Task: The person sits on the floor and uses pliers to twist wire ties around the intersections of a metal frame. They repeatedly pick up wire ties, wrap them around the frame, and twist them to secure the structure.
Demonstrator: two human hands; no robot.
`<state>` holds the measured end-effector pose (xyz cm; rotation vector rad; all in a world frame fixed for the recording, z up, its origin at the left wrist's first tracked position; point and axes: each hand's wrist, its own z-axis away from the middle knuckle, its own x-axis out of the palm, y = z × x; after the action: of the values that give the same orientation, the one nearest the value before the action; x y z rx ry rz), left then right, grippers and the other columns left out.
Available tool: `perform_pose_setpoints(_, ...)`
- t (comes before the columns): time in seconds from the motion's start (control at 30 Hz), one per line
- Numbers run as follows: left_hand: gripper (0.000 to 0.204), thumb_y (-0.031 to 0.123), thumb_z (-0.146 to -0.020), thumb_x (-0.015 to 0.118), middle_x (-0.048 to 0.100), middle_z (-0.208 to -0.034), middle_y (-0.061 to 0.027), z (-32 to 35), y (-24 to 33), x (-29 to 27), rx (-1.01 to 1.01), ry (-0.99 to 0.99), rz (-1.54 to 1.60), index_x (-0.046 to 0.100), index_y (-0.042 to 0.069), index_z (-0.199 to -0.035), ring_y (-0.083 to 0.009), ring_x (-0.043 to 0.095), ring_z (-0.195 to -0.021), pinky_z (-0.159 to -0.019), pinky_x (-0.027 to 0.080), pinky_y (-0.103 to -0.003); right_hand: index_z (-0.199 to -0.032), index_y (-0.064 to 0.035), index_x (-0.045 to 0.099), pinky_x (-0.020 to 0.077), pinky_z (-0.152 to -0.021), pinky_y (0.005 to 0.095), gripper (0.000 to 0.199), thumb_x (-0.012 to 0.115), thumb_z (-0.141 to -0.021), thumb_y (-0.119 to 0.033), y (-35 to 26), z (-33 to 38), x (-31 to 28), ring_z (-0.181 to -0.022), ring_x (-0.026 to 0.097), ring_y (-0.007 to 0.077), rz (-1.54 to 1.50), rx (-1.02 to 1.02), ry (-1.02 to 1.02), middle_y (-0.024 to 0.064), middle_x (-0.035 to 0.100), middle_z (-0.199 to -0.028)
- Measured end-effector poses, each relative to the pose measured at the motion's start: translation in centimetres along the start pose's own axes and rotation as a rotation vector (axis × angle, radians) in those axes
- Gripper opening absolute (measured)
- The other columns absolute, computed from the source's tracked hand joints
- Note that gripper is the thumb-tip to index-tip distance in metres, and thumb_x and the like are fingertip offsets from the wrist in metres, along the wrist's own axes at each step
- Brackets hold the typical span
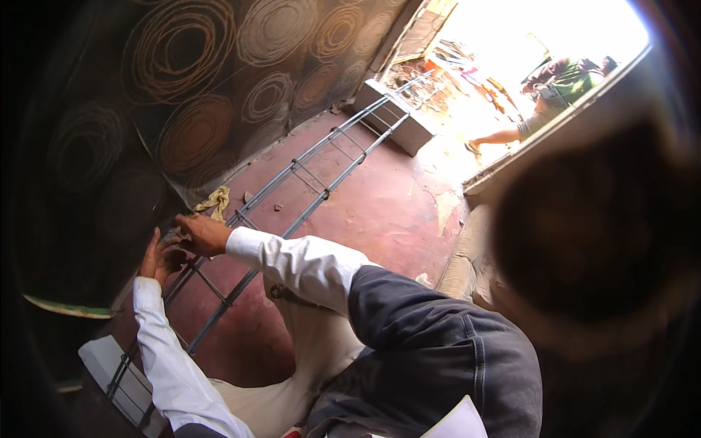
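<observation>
A long rebar cage (310, 190), steel bars joined by square stirrups, runs from the lower left up to the bright doorway. Both hands meet over its far-left bar near the lower end. My left hand (161, 258) is raised beside that bar, thumb and fingers apart around a stirrup corner. My right hand (204, 235) reaches across from the right, its fingers bent and pinched together close to the left fingertips. Whatever is between the right fingers is too small to make out.
A grey block (401, 125) bears the cage's far end, and a pale block (117, 369) sits under the near end. A yellowish cloth (216, 202) lies by the circle-patterned wall (179, 51). Another person (558, 87) is outside the doorway. Brown cushions (467, 255) stand to the right.
</observation>
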<state>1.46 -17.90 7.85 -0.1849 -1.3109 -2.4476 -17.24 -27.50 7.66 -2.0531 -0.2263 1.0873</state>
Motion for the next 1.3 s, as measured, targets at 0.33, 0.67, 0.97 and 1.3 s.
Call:
perform_pose_setpoints(0.33, 0.073, 0.016, -0.08, 0.075, 0.063, -0.118, -0.0143, -5.0, -5.6, 1.4, 0.496, -0.226, -0.07, 0.039, 0.003, -0.142, -0.0222, 0.061, -0.109, -0.096, 0.046, -0.036, -0.089, -0.0061, 0.073, 0.0546, -0.07, 0.0487, 0.021, 0.067, -0.07, -0.011, 18.8, -4.8, -1.8, -0.076, 0.068, 0.0379, 1.1, -0.027, -0.361, 0.0169, 0.07, -0.079)
perform_pose_setpoints(0.67, 0.054, -0.002, -0.076, 0.072, 0.068, -0.105, -0.016, -0.5, -6.4, -0.3, 0.499, 0.163, -0.365, 0.05, -0.001, -0.125, -0.0197, 0.065, -0.097, -0.084, 0.053, -0.031, -0.121, -0.0102, 0.063, 0.0507, -0.085, 0.0422, 0.037, 0.063, -0.086, -0.02, 9.7, -4.0, -6.6, -0.098, 0.065, 0.0373, 0.293, 0.167, -0.403, 0.0172, 0.07, -0.101)
perform_pose_setpoints(0.97, 0.037, 0.011, -0.075, 0.071, 0.072, -0.1, -0.0095, -0.5, -7.9, -1.0, 0.52, 0.33, -0.533, 0.06, 0.002, -0.109, -0.0194, 0.068, -0.094, -0.084, 0.051, -0.031, -0.123, -0.0132, 0.062, 0.0309, -0.107, 0.0497, 0.034, 0.058, -0.09, -0.019, -1.0, -4.6, -1.2, -0.125, 0.049, 0.0287, 0.368, -0.397, -0.456, 0.0104, 0.06, -0.126)
perform_pose_setpoints(1.3, 0.037, 0.017, -0.079, 0.074, 0.073, -0.094, -0.0096, 0.2, -6.4, 1.8, 0.609, 0.496, -0.721, 0.062, 0.001, -0.11, -0.024, 0.069, -0.093, -0.085, 0.05, -0.033, -0.101, -0.0126, 0.071, 0.0516, -0.079, 0.0408, 0.02, 0.062, -0.088, -0.024, 3.4, -5.1, -0.7, -0.09, 0.067, 0.034, 0.3, -0.137, -0.673, 0.0133, 0.07, -0.094)
